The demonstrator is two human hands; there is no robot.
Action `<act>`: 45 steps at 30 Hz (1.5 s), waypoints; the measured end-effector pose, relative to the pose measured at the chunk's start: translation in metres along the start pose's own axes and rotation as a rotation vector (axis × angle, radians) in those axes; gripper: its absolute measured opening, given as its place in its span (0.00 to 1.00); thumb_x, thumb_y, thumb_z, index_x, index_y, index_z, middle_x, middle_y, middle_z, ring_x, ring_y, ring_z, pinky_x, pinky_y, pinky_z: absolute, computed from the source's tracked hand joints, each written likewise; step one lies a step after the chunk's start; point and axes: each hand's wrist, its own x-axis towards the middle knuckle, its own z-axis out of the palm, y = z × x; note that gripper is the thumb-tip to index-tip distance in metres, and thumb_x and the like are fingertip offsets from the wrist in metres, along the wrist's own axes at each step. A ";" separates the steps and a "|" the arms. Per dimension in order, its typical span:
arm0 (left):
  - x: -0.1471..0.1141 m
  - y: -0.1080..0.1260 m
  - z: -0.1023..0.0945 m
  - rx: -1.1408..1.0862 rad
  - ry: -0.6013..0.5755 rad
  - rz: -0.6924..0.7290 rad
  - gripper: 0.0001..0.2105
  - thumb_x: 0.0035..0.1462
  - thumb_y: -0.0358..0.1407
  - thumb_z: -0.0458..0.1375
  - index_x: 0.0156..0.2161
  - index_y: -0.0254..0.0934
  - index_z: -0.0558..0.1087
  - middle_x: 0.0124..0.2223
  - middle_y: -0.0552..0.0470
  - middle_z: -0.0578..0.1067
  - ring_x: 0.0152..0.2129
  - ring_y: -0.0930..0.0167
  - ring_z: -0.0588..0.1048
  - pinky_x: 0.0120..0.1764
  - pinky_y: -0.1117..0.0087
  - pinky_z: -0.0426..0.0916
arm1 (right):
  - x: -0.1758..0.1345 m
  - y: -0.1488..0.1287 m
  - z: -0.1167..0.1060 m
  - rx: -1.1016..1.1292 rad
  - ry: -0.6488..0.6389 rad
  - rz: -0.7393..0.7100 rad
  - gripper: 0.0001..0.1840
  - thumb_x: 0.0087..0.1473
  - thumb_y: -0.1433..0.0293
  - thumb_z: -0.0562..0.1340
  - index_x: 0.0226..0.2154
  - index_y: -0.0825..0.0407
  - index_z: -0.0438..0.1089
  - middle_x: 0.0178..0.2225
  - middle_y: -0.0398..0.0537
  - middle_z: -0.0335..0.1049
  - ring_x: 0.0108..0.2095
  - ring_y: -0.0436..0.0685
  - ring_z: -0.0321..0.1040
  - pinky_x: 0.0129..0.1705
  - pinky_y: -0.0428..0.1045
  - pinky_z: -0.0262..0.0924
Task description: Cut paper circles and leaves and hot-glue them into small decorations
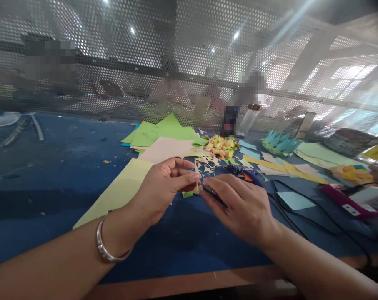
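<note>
My left hand (pixel 173 179), with a silver bangle at its wrist, pinches a small pale paper piece (pixel 197 166) between thumb and fingers. Close beside it, my right hand (pixel 239 204) is closed around a slim dark tool (pixel 215 195), mostly covered by the fingers, so its kind does not show. The two hands' fingertips nearly meet at the paper piece. A bit of green paper (pixel 187 194) lies just below the left fingertips. Beyond the hands are pale star-like paper scraps (pixel 209 169) and a heap of small yellow and orange paper pieces (pixel 221 146).
Green paper sheets (pixel 163 131) and a pale yellow sheet (pixel 113 191) lie on the blue table (pixel 60 166). At right are paper strips (pixel 282 166), a teal folded-paper form (pixel 279 142), black cables (pixel 301 227) and a magenta power strip (pixel 348 202). A perforated metal screen (pixel 151 58) stands behind.
</note>
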 end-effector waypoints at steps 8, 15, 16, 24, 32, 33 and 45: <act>-0.005 -0.002 0.009 -0.017 -0.011 -0.075 0.16 0.47 0.33 0.72 0.40 0.35 0.74 0.28 0.53 0.80 0.26 0.73 0.78 0.37 0.71 0.74 | 0.001 0.002 0.002 0.164 -0.012 -0.020 0.09 0.64 0.75 0.59 0.44 0.51 0.73 0.38 0.50 0.77 0.33 0.54 0.74 0.33 0.49 0.67; -0.004 -0.004 0.009 0.042 -0.051 -0.109 0.09 0.49 0.35 0.71 0.31 0.34 0.77 0.31 0.53 0.80 0.27 0.74 0.78 0.35 0.73 0.73 | 0.004 0.005 0.005 0.512 0.035 0.189 0.05 0.61 0.76 0.61 0.38 0.50 0.70 0.39 0.48 0.71 0.36 0.52 0.71 0.34 0.47 0.66; -0.004 -0.004 0.008 0.056 -0.066 -0.115 0.08 0.50 0.36 0.70 0.31 0.34 0.77 0.30 0.53 0.80 0.27 0.74 0.78 0.35 0.73 0.72 | 0.004 0.005 0.005 0.551 0.032 0.226 0.05 0.61 0.75 0.62 0.38 0.50 0.70 0.39 0.48 0.70 0.35 0.52 0.70 0.33 0.46 0.66; -0.006 -0.005 0.007 0.147 -0.192 -0.133 0.06 0.53 0.37 0.68 0.31 0.36 0.79 0.28 0.51 0.79 0.28 0.73 0.78 0.35 0.73 0.70 | 0.006 0.006 0.007 0.776 -0.105 0.456 0.01 0.61 0.70 0.62 0.35 0.49 0.69 0.39 0.46 0.71 0.27 0.49 0.65 0.29 0.47 0.64; -0.007 -0.004 0.009 0.140 -0.183 -0.151 0.07 0.50 0.37 0.70 0.29 0.36 0.79 0.28 0.52 0.79 0.27 0.73 0.78 0.33 0.74 0.69 | 0.008 0.005 0.007 0.865 -0.088 0.607 0.04 0.57 0.68 0.64 0.34 0.51 0.70 0.35 0.46 0.73 0.23 0.48 0.65 0.25 0.47 0.61; -0.008 -0.003 0.009 0.139 -0.178 -0.158 0.07 0.50 0.37 0.70 0.29 0.36 0.78 0.27 0.52 0.79 0.26 0.73 0.78 0.32 0.74 0.69 | 0.008 0.005 0.007 0.875 -0.086 0.620 0.04 0.57 0.68 0.64 0.34 0.51 0.70 0.35 0.46 0.74 0.23 0.48 0.64 0.25 0.47 0.61; -0.005 -0.001 0.011 0.083 -0.064 -0.106 0.08 0.49 0.37 0.70 0.28 0.36 0.78 0.28 0.52 0.78 0.24 0.74 0.74 0.31 0.73 0.70 | 0.011 0.005 0.002 0.940 -0.110 0.678 0.10 0.61 0.62 0.62 0.37 0.52 0.71 0.24 0.40 0.68 0.21 0.48 0.67 0.22 0.43 0.61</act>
